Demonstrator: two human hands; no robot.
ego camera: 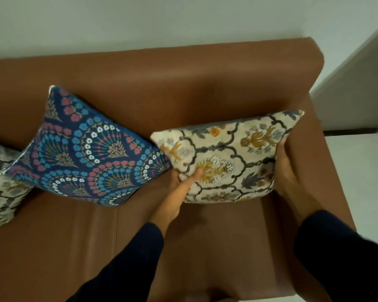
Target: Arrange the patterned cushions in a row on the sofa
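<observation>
You've got plenty of open seat on the sofa (79, 243) in the lower left and lower middle of the frame, nothing lying there. Upper middle, a bare patch of backrest shows between the blue cushion (83, 151) and the cream cushion (223, 158), but their corners nearly touch lower down. The armrest (327, 177) walls off the right.

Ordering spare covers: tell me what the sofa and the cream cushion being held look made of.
Sofa: looks like smooth brown leather or faux leather; soft sheen, stitched seat seam. Which one, the view leaves open.
Cream cushion: looks like printed woven fabric, matte, floral pattern; it dents under the left hand and right hand.
</observation>
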